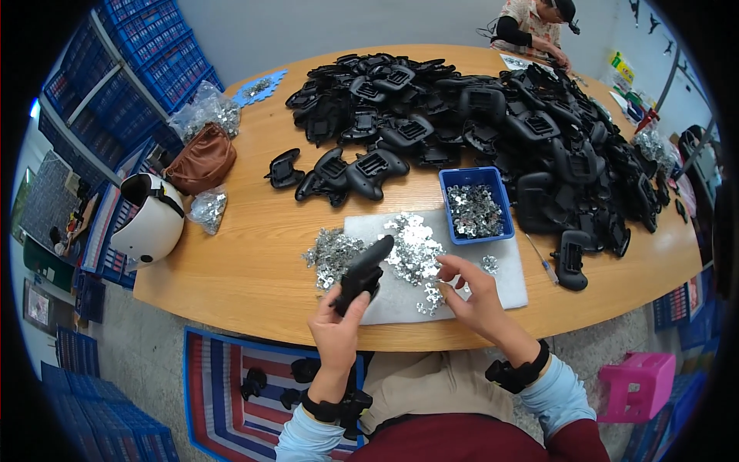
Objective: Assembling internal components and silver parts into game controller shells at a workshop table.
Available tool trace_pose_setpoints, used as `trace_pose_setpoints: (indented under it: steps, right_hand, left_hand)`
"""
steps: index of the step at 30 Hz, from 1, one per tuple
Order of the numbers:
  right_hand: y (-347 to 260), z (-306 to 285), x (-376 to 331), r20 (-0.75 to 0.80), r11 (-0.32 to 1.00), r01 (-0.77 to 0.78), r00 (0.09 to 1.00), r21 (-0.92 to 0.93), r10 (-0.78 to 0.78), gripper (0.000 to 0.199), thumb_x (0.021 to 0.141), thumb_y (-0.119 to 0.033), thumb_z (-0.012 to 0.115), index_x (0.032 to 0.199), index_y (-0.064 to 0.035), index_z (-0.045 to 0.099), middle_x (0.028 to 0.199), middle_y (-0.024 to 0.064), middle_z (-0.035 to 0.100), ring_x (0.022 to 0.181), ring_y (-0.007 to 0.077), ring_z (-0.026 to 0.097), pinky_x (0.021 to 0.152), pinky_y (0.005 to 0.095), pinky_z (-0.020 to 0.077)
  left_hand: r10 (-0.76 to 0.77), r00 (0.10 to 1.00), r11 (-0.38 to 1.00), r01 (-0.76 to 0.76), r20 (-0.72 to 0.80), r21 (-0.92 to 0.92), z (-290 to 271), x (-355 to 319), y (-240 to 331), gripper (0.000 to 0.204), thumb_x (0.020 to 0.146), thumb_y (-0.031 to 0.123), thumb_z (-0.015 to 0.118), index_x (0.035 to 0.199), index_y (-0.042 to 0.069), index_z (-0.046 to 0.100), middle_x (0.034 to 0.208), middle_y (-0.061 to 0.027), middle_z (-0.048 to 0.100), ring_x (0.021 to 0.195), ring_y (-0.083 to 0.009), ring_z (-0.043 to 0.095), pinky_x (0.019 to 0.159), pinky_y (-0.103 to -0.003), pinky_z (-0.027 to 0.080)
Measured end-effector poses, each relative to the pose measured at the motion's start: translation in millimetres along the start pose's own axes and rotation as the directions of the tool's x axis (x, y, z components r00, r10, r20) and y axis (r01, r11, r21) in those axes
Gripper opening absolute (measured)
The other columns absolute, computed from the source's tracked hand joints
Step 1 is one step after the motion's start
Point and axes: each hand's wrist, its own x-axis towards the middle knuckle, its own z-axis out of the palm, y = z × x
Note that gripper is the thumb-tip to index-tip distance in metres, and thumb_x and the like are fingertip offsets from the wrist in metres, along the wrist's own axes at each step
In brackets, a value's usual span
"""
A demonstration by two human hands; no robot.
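Observation:
My left hand (337,329) grips a black game controller shell (362,277), tilted on edge above the front of the table. My right hand (479,302) hovers just right of the loose metal clips, its fingers curved, thumb and forefinger apart; I see nothing held between them. A bright heap of small silver metal clips (413,248) lies on a white foam sheet (502,286), a few strewn toward its front edge. Another heap of metal clips (329,258) sits left of it, partly behind the controller shell. A blue bin (479,171) full of clips stands at the sheet's back right.
Black controller shells (408,132) pile high across the table's back and right. A screwdriver-like tool (548,269) lies beside a single shell (571,262). At left are a white helmet (150,219) and brown bag (202,160). A blue-edged crate (223,393) stands below; a co-worker (535,31) works opposite.

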Motion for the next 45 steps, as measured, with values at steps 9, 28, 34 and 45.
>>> trace_pose_setpoints:
  steps: [9, 28, 34, 45]
  right_hand:
    - [3.7, -4.6, -3.5, -0.057, 0.996, -0.058, 0.996, 0.072, 0.062, 0.039, 0.076, 0.000, 0.061, 0.113, -0.0064, 0.054, 0.086, 0.0044, 0.062, 0.074, 0.0115, 0.058, 0.059, 0.0239, 0.0439]
    - [5.4, 1.5, -9.7, -0.047, 0.993, -0.067, 0.996, 0.101, 0.072, 0.041, 0.076, 0.003, 0.060, 0.115, -0.0051, 0.051, 0.085, 0.0055, 0.062, 0.076, 0.0124, 0.059, 0.062, 0.0236, 0.0451]
    - [2.5, 0.2, -12.0, -0.049, 0.990, -0.067, 0.996, 0.122, 0.073, 0.041, 0.075, 0.003, 0.060, 0.115, -0.0051, 0.051, 0.085, 0.0059, 0.062, 0.076, 0.0126, 0.059, 0.062, 0.0238, 0.0453]
    - [-22.3, 8.7, -11.0, -0.001, 0.987, 0.074, 0.997, 0.145, -0.075, 0.046, 0.073, 0.005, 0.062, 0.116, -0.0045, 0.050, 0.090, 0.0082, 0.064, 0.077, 0.0130, 0.060, 0.066, 0.0246, 0.0472]
  left_hand:
    - [0.497, 0.664, 0.191, -0.711, 0.558, 0.676, -13.5, -21.8, -6.5, 0.036, 0.055, 0.008, 0.072, 0.087, 0.024, 0.071, 0.130, -0.0137, 0.040, 0.125, -0.0365, 0.025, 0.104, -0.049, 0.016]
    - [0.547, 0.577, 0.158, -0.783, 0.607, 0.602, -31.3, -26.8, -14.0, 0.038, 0.056, 0.008, 0.072, 0.088, 0.029, 0.070, 0.128, -0.0137, 0.040, 0.118, -0.0342, 0.038, 0.105, -0.045, 0.015]
    - [0.451, 0.630, 0.255, -0.769, 0.632, 0.586, -23.9, -22.4, -2.8, 0.039, 0.053, 0.003, 0.072, 0.087, 0.020, 0.070, 0.120, -0.0146, 0.048, 0.110, -0.0314, 0.048, 0.099, -0.044, 0.029]
    - [-0.328, 0.944, 0.926, 0.329, 0.035, -0.188, 6.8, -27.8, -17.3, 0.014, 0.083, 0.005, 0.062, 0.091, 0.002, 0.050, 0.081, -0.0022, 0.058, 0.070, -0.0045, 0.053, 0.064, -0.018, 0.043]
